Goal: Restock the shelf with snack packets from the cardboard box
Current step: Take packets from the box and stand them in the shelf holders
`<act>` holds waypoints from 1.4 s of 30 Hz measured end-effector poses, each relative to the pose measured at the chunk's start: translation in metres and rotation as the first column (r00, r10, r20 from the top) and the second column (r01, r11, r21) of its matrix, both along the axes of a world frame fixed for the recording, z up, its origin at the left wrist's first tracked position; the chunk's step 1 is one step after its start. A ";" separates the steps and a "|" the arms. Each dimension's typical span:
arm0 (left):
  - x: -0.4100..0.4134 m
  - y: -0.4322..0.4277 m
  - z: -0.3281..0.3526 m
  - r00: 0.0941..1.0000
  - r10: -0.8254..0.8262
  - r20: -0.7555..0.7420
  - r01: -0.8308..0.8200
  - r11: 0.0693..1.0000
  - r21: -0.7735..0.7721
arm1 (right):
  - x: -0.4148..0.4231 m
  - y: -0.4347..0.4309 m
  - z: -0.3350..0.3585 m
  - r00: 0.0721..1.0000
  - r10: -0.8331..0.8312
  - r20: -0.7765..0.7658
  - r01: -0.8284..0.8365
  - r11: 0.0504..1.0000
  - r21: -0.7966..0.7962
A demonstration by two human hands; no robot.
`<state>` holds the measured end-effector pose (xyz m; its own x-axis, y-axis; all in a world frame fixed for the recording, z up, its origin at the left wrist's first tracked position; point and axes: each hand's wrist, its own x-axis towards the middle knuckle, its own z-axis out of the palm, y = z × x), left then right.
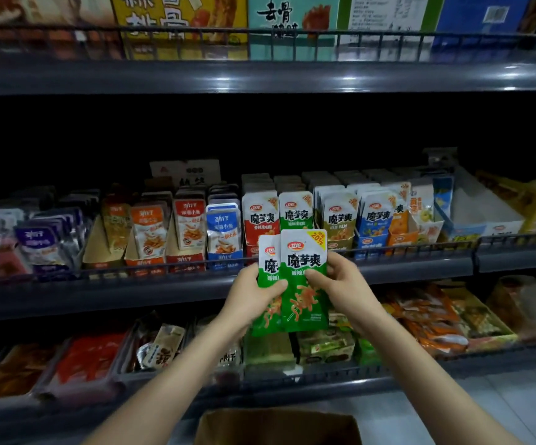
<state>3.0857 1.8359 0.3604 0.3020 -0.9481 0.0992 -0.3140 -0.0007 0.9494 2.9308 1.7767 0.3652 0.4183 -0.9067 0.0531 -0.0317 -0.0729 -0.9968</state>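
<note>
Both hands hold green packets [303, 281] upright before the middle shelf [164, 293]. Left hand [253, 300] fingers grip the rear packet; right hand [340, 284] fingers grip the front one. Box [276, 427] sits below.

Retail shop aisle: tiered dark metal shelves [260, 78] with wire front rails, snack packets [295, 213] in display cartons.

- held snack packets [303, 277]: white up top, green below, orange squiggly snack print, red logo, yellow corner
- shelf [164, 295]: dark grey
- cardboard box [276, 427]: plain brown
- shelf row packets: purple [43, 248], orange [149, 231], blue [223, 231], red [260, 220]
</note>
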 end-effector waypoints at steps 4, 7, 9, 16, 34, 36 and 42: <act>0.015 -0.021 0.004 0.998 0.047 -0.036 -0.049 0.997 -0.062 | 0.003 -0.030 0.017 0.994 -0.087 0.067 0.093 0.991 -0.100; 0.028 -0.034 0.010 0.990 0.099 -0.105 -0.109 0.990 -0.093 | 0.011 -0.055 0.029 0.969 -0.203 0.142 0.233 0.944 -0.235; 0.037 -0.041 0.013 0.983 0.121 -0.141 -0.135 0.986 -0.100 | 0.019 -0.073 0.033 0.959 -0.237 0.159 0.275 0.914 -0.299; 0.064 -0.052 0.015 0.964 0.179 -0.199 -0.203 0.973 -0.108 | 0.046 -0.109 0.031 0.967 -0.226 0.121 0.256 0.885 -0.390; 0.060 -0.055 0.005 0.958 0.160 -0.238 -0.189 0.976 -0.107 | 0.045 -0.135 0.026 0.949 -0.273 -0.158 0.159 0.847 -0.507; 0.058 -0.056 0.007 0.959 0.153 -0.239 -0.183 0.977 -0.110 | 0.047 -0.137 0.027 0.938 -0.284 -0.197 0.140 0.833 -0.535; 0.053 -0.057 0.011 0.957 0.166 -0.236 -0.190 0.978 -0.083 | 0.050 -0.132 0.038 0.902 -0.364 -0.230 0.141 0.754 -0.641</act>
<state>3.1392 1.7790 0.3714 0.4912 -0.8649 0.1036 -0.0948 0.0652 0.9934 2.9808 1.6449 0.4030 0.2711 -0.8072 0.5244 -0.4445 -0.5882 -0.6756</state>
